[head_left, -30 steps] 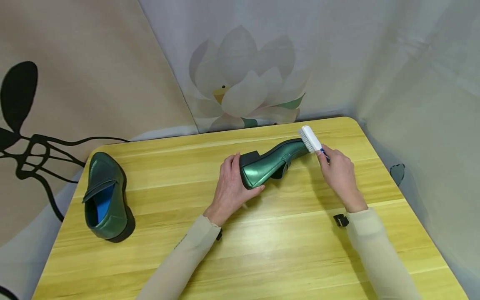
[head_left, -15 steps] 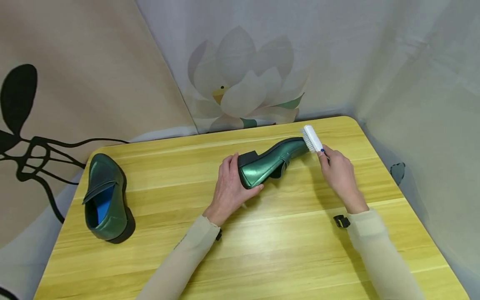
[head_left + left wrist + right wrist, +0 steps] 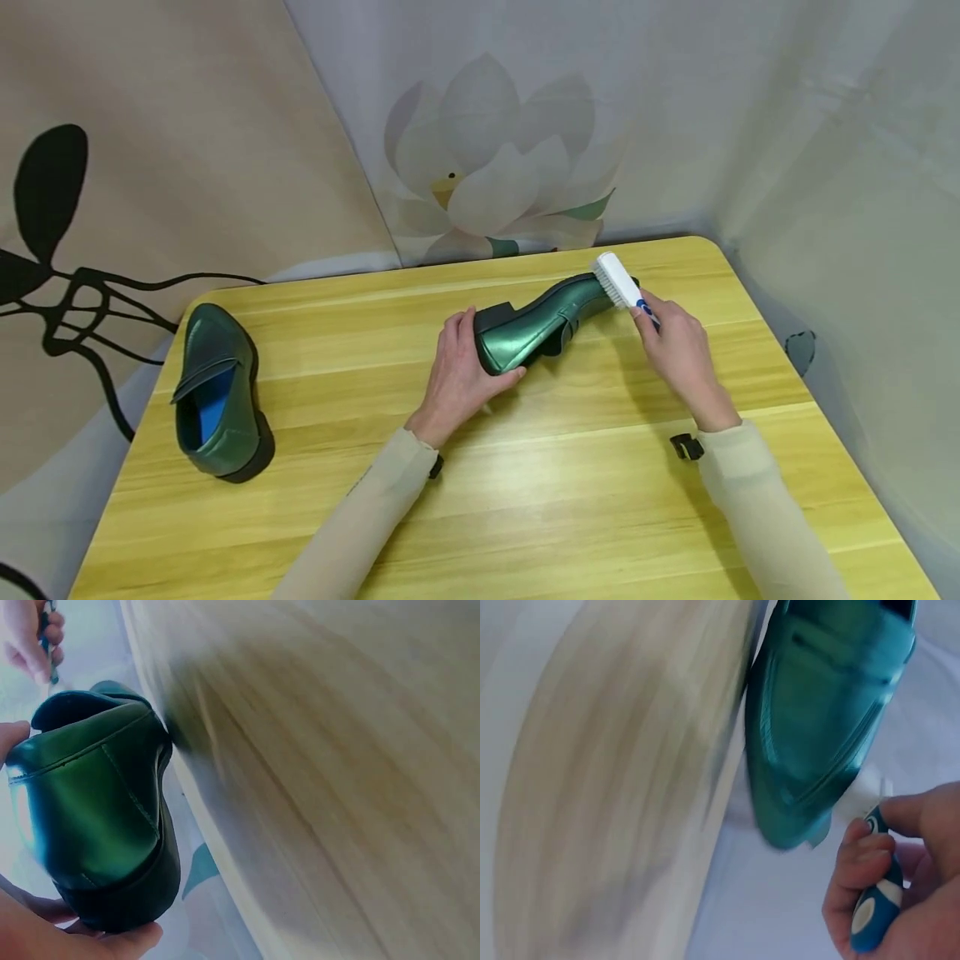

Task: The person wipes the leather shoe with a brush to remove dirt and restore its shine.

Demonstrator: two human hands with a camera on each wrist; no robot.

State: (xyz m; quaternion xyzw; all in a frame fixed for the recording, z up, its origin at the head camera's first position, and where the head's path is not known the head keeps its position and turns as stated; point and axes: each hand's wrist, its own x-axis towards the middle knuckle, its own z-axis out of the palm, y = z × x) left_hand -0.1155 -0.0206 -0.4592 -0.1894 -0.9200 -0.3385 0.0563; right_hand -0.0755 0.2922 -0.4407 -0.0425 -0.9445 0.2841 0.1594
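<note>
A shiny green loafer (image 3: pixel 525 332) is tipped on its side, toe towards the right. My left hand (image 3: pixel 461 375) grips it round the heel; the left wrist view shows fingers below the back of the loafer (image 3: pixel 90 817) and a fingertip at its collar. My right hand (image 3: pixel 681 358) holds a white-headed brush (image 3: pixel 617 279) by its blue handle. The bristles lie against the side of the toe. In the right wrist view, fingers curl round the blue and white handle (image 3: pixel 875 919) beside the loafer's toe (image 3: pixel 795 814), while the brush head is mostly hidden.
A matching green loafer (image 3: pixel 221 348) with a blue insole stands upright at the left of the wooden table (image 3: pixel 570 500). Behind the table's back edge hangs a pale curtain (image 3: pixel 660 108) with a flower print. Black printed lines and leaves show on the left cloth (image 3: pixel 187 150).
The brush has slid a little left along the loafer's toe, so the toe tip now shows behind it. My left hand keeps its grip on the heel. The head view has shifted slightly.
</note>
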